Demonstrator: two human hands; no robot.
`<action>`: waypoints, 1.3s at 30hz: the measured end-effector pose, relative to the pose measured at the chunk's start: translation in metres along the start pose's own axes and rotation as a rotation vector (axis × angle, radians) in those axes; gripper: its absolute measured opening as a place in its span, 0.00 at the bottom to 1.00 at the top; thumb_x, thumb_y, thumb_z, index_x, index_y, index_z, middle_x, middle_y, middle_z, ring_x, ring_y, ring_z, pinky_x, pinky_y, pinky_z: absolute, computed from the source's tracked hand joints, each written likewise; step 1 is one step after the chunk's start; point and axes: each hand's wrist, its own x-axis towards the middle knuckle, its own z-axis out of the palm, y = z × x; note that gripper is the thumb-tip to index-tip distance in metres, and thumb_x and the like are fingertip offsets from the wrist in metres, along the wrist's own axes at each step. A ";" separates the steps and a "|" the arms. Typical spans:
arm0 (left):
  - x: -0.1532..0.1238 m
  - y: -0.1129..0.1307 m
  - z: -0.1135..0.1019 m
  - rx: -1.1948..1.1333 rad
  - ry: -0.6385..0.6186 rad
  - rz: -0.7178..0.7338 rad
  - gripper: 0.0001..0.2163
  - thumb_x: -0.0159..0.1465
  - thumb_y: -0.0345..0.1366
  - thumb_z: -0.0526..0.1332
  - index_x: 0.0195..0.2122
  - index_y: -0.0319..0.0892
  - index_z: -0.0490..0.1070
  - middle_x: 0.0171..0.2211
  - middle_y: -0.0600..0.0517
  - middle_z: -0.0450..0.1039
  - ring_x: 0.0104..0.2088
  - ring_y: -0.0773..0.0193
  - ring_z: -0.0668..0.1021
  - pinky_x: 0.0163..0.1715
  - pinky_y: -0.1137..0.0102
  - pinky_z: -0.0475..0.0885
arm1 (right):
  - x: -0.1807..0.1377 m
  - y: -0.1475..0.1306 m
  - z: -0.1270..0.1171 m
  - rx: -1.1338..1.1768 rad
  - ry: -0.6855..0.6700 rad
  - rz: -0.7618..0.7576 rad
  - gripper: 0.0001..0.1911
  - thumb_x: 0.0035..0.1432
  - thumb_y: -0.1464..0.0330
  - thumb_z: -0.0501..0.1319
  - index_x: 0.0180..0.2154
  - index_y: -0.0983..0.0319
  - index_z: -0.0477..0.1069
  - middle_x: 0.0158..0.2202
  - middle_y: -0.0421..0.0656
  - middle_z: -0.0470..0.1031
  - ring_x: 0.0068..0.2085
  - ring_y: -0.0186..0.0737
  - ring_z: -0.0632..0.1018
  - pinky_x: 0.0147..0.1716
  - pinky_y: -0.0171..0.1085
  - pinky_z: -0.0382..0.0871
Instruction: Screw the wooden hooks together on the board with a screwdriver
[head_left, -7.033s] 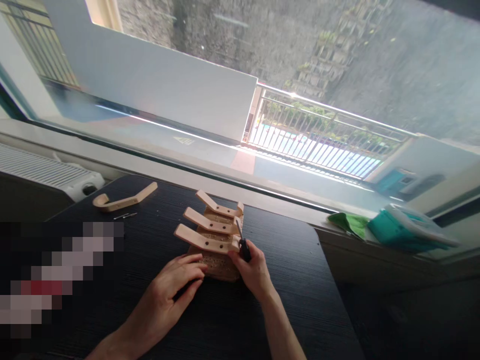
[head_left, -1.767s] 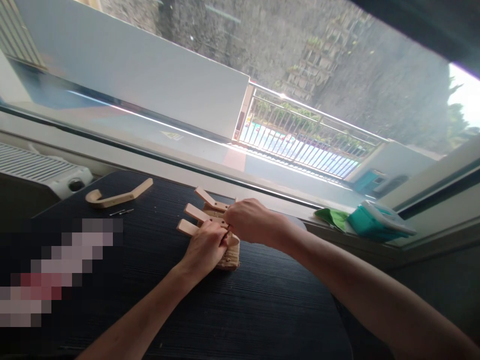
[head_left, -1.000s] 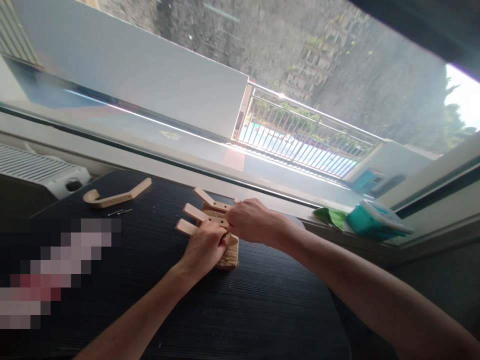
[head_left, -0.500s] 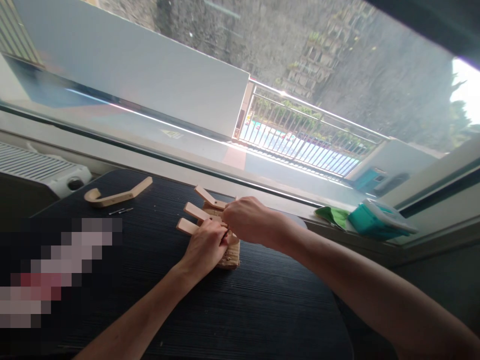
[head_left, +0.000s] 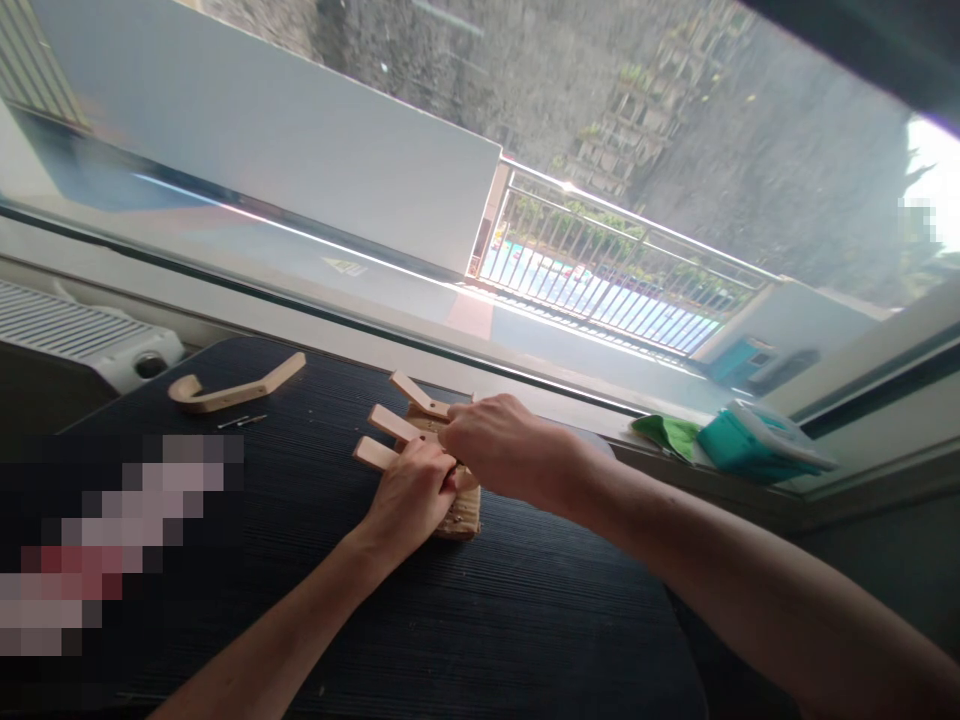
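A rough-edged wooden board [head_left: 459, 522] lies on the dark table, with pale bent-wood hooks across it. The arm of the nearest wooden hook [head_left: 373, 453] runs under my left hand [head_left: 414, 487], whose fingers are curled closed over it at the board. Against those fingers, my right hand [head_left: 491, 435] is closed in a fist above the board; whatever it grips is hidden. Two more hooks, a middle one [head_left: 391, 424] and a far one [head_left: 416, 394], stick out to the left. Off to the left lies a loose wooden hook [head_left: 232, 397], with thin metal screws [head_left: 241, 422] beside it.
The dark wood-grain table [head_left: 525, 620] stands against a large window. A white radiator [head_left: 82, 335] is at its left. On the sill at the right are a green cloth [head_left: 666, 436] and a teal plastic box [head_left: 757, 440]. A pixelated patch covers the lower left.
My right fist has turned slightly and shifted a little to the left over the board. My left hand and the hooks stay in place.
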 end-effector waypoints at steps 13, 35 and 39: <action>-0.001 0.002 -0.002 -0.006 0.004 0.035 0.05 0.58 0.27 0.57 0.29 0.40 0.72 0.36 0.46 0.75 0.43 0.55 0.73 0.43 0.65 0.69 | 0.006 0.007 0.006 0.011 -0.055 0.016 0.07 0.55 0.71 0.62 0.36 0.66 0.77 0.32 0.49 0.79 0.38 0.46 0.79 0.30 0.35 0.66; -0.015 -0.039 -0.054 -0.152 0.463 0.196 0.10 0.61 0.37 0.58 0.42 0.42 0.72 0.42 0.48 0.74 0.47 0.55 0.74 0.52 0.59 0.67 | 0.003 0.009 -0.001 0.004 -0.019 0.005 0.12 0.56 0.76 0.58 0.42 0.62 0.74 0.41 0.47 0.76 0.39 0.42 0.78 0.27 0.34 0.62; -0.013 -0.068 -0.045 -0.420 0.629 -0.145 0.13 0.61 0.44 0.57 0.41 0.42 0.71 0.41 0.49 0.73 0.44 0.58 0.76 0.50 0.62 0.69 | 0.006 0.009 -0.001 0.003 -0.029 -0.032 0.12 0.57 0.78 0.55 0.38 0.63 0.76 0.40 0.46 0.76 0.38 0.40 0.77 0.25 0.34 0.58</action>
